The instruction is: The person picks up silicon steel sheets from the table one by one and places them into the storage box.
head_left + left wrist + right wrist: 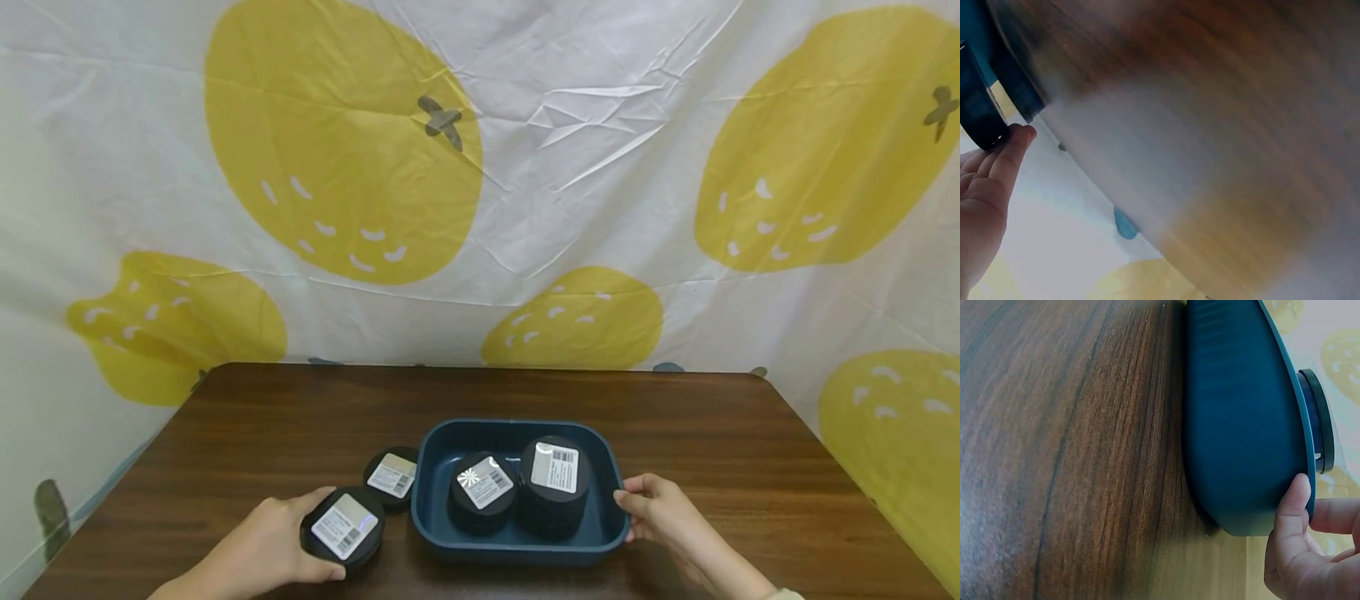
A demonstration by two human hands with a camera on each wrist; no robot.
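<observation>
My left hand [273, 537] grips a flat round black container [343, 531] by its sides, with a white barcode label facing up. In the left wrist view its dark side [979, 103] shows above the fingers. Just behind it, a similar labelled black container [393, 477] lies on the table against the left side of a blue plastic bin [517, 550]. Inside the bin sit a lower black container [483, 492] and, to its right, a taller stack of black containers [555, 487]. My right hand [667, 517] pinches the bin's right rim between thumb and fingers, also plain in the right wrist view.
The brown wooden table [300, 417] runs back to a white cloth [570, 208] with yellow fruit prints hanging behind it. In the right wrist view, a black container [1319, 422] stands above the bin's rim.
</observation>
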